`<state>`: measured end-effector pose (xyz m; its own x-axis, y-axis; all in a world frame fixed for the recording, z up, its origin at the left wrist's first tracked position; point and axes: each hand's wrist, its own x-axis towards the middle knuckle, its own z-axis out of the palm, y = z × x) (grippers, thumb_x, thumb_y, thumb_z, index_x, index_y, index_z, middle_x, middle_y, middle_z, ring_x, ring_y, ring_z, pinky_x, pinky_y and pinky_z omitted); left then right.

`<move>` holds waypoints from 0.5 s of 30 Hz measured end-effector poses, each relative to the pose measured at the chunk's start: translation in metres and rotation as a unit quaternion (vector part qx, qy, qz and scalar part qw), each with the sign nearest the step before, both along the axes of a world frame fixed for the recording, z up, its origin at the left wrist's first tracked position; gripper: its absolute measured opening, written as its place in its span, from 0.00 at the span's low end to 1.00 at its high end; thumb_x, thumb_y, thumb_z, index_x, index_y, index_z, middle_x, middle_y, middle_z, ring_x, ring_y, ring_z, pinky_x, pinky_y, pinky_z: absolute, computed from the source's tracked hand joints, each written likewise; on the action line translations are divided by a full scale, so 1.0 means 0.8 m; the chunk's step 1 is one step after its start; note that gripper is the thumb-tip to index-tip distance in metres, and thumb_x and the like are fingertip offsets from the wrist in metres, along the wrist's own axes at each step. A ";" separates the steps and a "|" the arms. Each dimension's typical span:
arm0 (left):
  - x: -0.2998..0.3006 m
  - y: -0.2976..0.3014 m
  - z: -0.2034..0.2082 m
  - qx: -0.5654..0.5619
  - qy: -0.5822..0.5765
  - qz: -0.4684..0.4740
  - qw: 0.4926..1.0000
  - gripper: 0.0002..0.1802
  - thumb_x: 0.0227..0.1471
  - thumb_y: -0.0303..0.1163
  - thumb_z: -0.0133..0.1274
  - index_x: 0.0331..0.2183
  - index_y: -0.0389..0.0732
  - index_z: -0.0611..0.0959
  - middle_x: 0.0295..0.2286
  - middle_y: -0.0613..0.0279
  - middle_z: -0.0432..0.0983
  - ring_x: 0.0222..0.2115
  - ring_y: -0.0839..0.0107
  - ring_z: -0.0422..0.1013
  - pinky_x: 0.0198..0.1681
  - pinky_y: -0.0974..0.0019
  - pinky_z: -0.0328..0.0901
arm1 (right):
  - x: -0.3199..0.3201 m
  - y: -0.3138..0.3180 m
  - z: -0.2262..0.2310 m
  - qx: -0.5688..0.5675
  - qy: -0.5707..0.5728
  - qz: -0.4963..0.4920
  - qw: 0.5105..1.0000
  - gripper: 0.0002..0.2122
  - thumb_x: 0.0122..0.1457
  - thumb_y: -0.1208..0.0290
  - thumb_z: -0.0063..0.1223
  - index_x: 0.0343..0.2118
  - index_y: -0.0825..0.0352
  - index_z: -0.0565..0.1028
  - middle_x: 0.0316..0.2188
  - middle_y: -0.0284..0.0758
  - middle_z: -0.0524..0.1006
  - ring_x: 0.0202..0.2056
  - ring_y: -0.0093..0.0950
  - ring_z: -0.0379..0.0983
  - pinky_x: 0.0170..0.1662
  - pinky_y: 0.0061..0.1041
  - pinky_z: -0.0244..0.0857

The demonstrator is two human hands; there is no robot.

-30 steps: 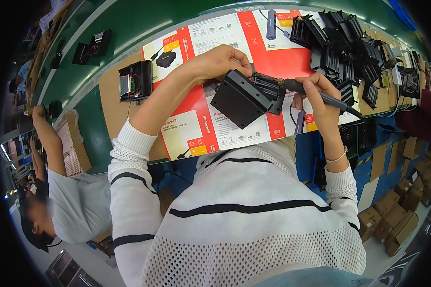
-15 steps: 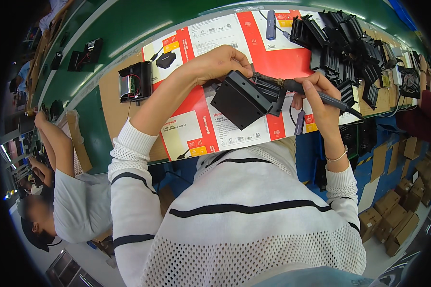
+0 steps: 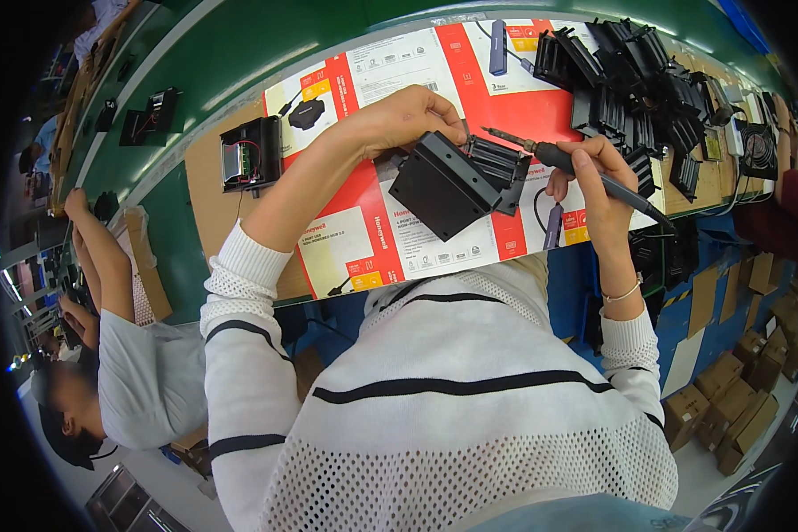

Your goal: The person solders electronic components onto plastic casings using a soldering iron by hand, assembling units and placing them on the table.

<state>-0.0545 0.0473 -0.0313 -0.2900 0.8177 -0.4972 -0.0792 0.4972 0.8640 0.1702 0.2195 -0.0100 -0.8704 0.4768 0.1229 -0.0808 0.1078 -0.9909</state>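
A black plastic housing (image 3: pixel 443 184) with a ribbed compartment (image 3: pixel 496 164) on its right side sits tilted on the printed sheet before me. My left hand (image 3: pixel 410 120) reaches to its far edge with the fingertips pinched together; what they pinch is too small to make out. In my right hand (image 3: pixel 601 173) is a soldering iron (image 3: pixel 550 157), gripped by its dark handle like a pen. Its bare metal tip points left, just above the far end of the ribbed compartment and close to my left fingertips. The cord runs off to the right past my hand.
Many black plastic housings (image 3: pixel 616 97) lie heaped at the far right. An opened housing with red wires and a circuit board (image 3: pixel 238 162) stands at the left. Printed red and white sheets (image 3: pixel 337 244) cover the table. A co-worker (image 3: pixel 146 372) sits to the left; cartons (image 3: pixel 727 408) lie at lower right.
The soldering iron's tip has lifted off the spot by my left fingertips, and my right hand has shifted slightly right. My left hand and the black housing stay nearly where they were.
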 end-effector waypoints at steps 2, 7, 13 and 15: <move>0.000 0.000 0.000 -0.003 0.001 -0.001 1.000 0.09 0.45 0.32 0.64 0.28 0.36 0.87 0.21 0.63 0.77 0.19 0.78 0.69 0.21 0.79 0.61 | 0.000 -0.001 -0.001 0.010 0.002 -0.004 1.000 0.08 0.65 0.74 0.47 0.36 0.73 0.75 0.20 0.39 0.76 0.17 0.26 0.72 0.25 0.21 0.70; 0.000 0.001 -0.001 0.001 0.002 0.005 1.000 0.09 0.45 0.32 0.64 0.28 0.36 0.87 0.20 0.63 0.77 0.18 0.78 0.68 0.21 0.80 0.60 | 0.003 -0.007 -0.005 0.005 0.020 0.001 1.000 0.07 0.65 0.74 0.48 0.37 0.74 0.75 0.21 0.40 0.77 0.18 0.26 0.72 0.24 0.19 0.69; 0.001 0.002 0.001 -0.002 0.008 0.005 1.000 0.10 0.44 0.32 0.64 0.28 0.36 0.87 0.20 0.64 0.76 0.18 0.79 0.68 0.20 0.80 0.60 | 0.001 -0.018 -0.005 0.075 -0.010 0.003 0.997 0.05 0.61 0.76 0.51 0.37 0.72 0.77 0.23 0.36 0.77 0.24 0.24 0.72 0.33 0.21 0.68; 0.000 0.001 0.000 0.000 0.005 0.002 1.000 0.09 0.45 0.32 0.64 0.28 0.36 0.87 0.20 0.63 0.76 0.18 0.79 0.68 0.20 0.80 0.60 | -0.003 -0.018 -0.005 0.214 -0.020 0.012 0.977 0.05 0.59 0.76 0.56 0.36 0.68 0.79 0.24 0.32 0.77 0.27 0.22 0.70 0.39 0.24 0.67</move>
